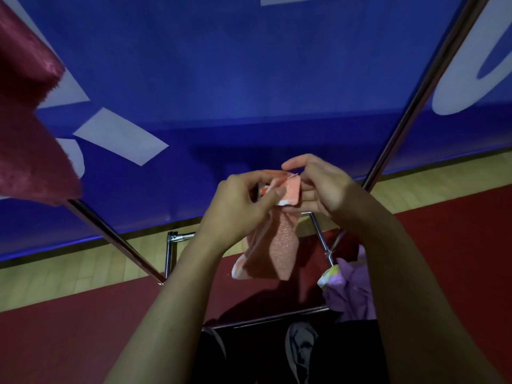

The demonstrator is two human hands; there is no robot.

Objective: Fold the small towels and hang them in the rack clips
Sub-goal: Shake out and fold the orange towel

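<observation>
Blue banner behind, both hands pinch terry towel (279,245).

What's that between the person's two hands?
In the head view, the folded top of a pink towel, pinched by left hand and right hand.

An indoor sports hall is suggested: a large blue printed banner (235,79) is hung across the top, with red (69,328) and pale wood flooring (55,270) below.
</observation>
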